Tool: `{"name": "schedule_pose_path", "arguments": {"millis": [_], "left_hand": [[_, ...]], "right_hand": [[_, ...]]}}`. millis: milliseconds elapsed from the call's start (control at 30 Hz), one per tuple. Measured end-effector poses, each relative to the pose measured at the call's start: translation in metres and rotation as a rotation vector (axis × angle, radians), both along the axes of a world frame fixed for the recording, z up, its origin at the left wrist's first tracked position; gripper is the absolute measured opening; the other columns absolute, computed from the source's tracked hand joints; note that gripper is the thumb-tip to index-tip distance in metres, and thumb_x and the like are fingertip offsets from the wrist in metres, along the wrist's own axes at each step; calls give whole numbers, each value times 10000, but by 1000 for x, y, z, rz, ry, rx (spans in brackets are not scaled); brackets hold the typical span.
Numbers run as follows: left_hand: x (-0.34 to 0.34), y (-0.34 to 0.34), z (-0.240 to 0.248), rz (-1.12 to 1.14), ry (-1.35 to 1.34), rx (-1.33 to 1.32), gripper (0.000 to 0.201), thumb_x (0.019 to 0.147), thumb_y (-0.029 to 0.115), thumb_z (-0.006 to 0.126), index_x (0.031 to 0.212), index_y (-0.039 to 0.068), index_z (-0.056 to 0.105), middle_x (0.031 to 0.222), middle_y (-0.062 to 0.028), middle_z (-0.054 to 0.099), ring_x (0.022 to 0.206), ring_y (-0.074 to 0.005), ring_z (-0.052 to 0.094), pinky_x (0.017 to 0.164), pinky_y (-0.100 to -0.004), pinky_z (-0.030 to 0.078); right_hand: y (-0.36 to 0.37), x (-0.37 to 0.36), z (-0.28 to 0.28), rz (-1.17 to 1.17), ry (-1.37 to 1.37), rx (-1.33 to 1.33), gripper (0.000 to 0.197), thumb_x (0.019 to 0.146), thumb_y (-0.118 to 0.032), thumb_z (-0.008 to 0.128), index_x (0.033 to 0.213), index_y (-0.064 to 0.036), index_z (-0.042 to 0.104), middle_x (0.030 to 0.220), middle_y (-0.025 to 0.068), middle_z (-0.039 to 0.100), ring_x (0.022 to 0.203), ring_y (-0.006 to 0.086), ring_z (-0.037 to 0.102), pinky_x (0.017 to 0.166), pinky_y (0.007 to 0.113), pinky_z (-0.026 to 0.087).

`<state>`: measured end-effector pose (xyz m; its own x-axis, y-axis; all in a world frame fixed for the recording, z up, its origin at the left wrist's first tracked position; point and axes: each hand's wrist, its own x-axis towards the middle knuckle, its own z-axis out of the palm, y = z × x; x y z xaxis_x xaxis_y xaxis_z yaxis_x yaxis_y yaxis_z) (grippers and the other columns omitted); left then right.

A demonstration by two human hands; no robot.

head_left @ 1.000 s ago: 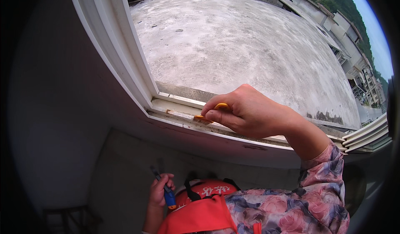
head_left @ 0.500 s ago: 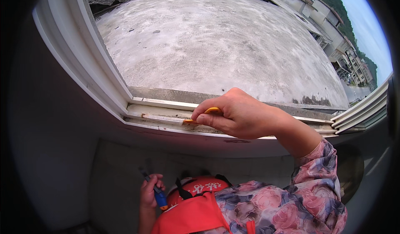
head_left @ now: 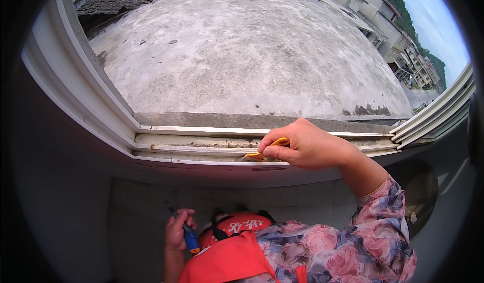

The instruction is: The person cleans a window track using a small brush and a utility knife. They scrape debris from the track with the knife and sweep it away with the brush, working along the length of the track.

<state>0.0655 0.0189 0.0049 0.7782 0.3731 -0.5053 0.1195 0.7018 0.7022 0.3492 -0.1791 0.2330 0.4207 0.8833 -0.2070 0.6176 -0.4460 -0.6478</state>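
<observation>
My right hand [head_left: 307, 144] pinches a small yellow brush [head_left: 255, 157] with a loop-like handle showing above the fingers. The brush's tip, blurred but bristle-like, is down at the near groove of a dirty white window track [head_left: 196, 150]. Grime and dark specks lie along the track. Lower down, well away from the sill, my left hand [head_left: 177, 230] is closed around a blue-handled tool [head_left: 190, 238] with an orange butt end. That tool's thin dark far end points up and is too dim to make out its kind.
White window frames [head_left: 75, 76] rise at the left, and stacked sash rails [head_left: 433, 114] stand at the right. Outside lies a broad grey concrete roof [head_left: 242, 56]. A red apron [head_left: 227, 260] covers my front. A dark round object [head_left: 413, 192] is low at the right.
My right hand has moved right along the track with the yellow brush. The view has shifted slightly. My left hand keeps its hold on the blue-handled tool.
</observation>
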Motion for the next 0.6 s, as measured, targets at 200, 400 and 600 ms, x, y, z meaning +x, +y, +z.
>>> {"name": "schedule_pose_path", "arguments": {"millis": [200, 400, 600], "left_hand": [[-8, 1, -16, 58, -31, -59, 181, 948, 194, 536, 977, 22, 586, 678, -8, 493, 636, -110, 477, 607, -281, 437], [3, -2, -6, 13, -43, -30, 174, 954, 188, 525, 980, 25, 578, 675, -7, 491, 632, -110, 472, 597, -278, 428], [-5, -1, -13, 67, -21, -48, 175, 960, 190, 516, 984, 27, 576, 674, -7, 489, 628, -109, 469, 597, -276, 427]], "right_hand": [[-45, 14, 31, -170, -19, -2, 231, 887, -221, 633, 931, -3, 695, 668, 87, 656, 593, 104, 567, 558, 265, 447], [-16, -4, -4, -217, 68, 132, 240, 867, -228, 620, 861, 1, 692, 616, 61, 624, 551, 97, 518, 525, 270, 428], [-71, 13, 9, -471, -36, 62, 239, 859, -213, 612, 827, 9, 691, 563, 29, 576, 527, 69, 478, 495, 254, 397]]}}
